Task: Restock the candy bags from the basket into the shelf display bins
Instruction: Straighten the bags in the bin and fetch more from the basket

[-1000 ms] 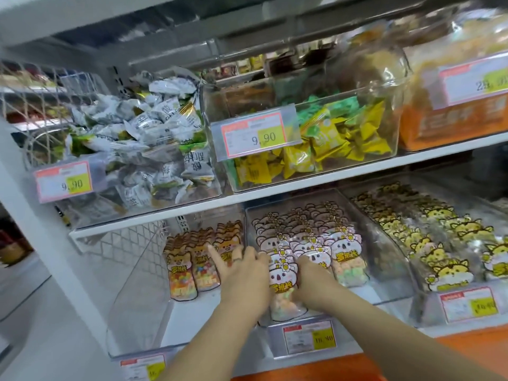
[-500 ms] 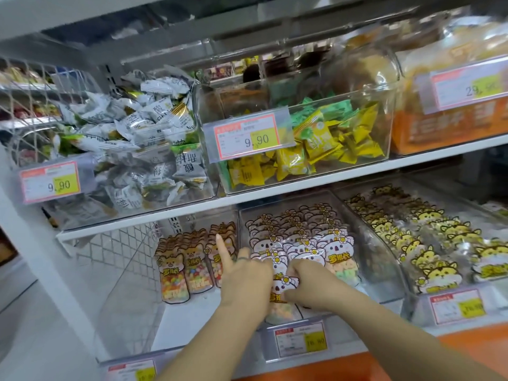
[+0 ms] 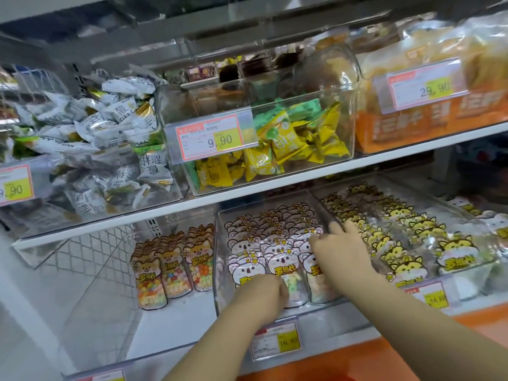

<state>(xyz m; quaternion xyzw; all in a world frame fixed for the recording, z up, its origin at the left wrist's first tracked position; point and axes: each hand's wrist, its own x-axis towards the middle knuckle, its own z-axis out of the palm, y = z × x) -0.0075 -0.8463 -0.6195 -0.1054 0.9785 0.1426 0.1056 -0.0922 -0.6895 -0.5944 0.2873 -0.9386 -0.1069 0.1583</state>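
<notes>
Both hands have parted: left hand (image 3: 261, 295) curls at the front koala bags (image 3: 279, 266), grip unclear; right hand (image 3: 341, 254) lies flat on them. Better to square rows gently.

Retail shop, snack aisle. A white shelf board (image 3: 275, 185) is carrying clear display bins (image 3: 192, 105) side by side. Printed price tags are hanging on the bin fronts: a 9.90 tag (image 3: 210, 141), a 29.90 tag (image 3: 427, 88), and a lower tag (image 3: 276, 340). Each bin is holding many copies of one product: koala-print candy bags (image 3: 275, 243) standing in rows, yellow wrapped sweets (image 3: 302, 144) and white wrapped sweets (image 3: 110, 125) piled loose.
</notes>
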